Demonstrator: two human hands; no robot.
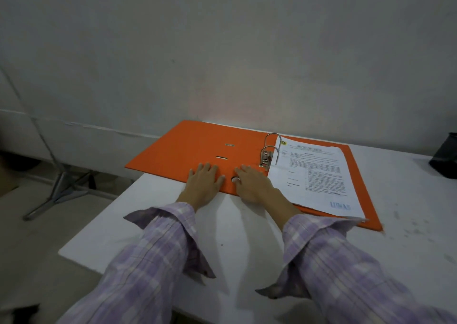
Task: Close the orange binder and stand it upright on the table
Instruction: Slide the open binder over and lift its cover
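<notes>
the binder (188,148) lies wide open and flat on the table (408,224), right under my fingers and stretching away from them toward the wall (222,39). my left grip (204,184) rests palm down with fingers spread on the near edge of the bare orange cover, holding nothing. my right grip (254,185) lies flat just beside it, also loose and closing on nothing, fingers over the spine strip with the round finger hole (235,180) showing between my two hands. just beyond my right fingertips stands the metal ring clasp (268,154), its two arches shut and upright. to the right of that grip a stack of printed papers (319,177) sits on the rings, covering the other cover, whose orange edge shows along the far right. the left cover juts past the table's edge, over the floor (37,249). my plaid sleeves (153,257) reach back toward me across the white table. a dark object (445,155) sits far off to my right, and a metal stand (59,187) is on the floor off to my left.
</notes>
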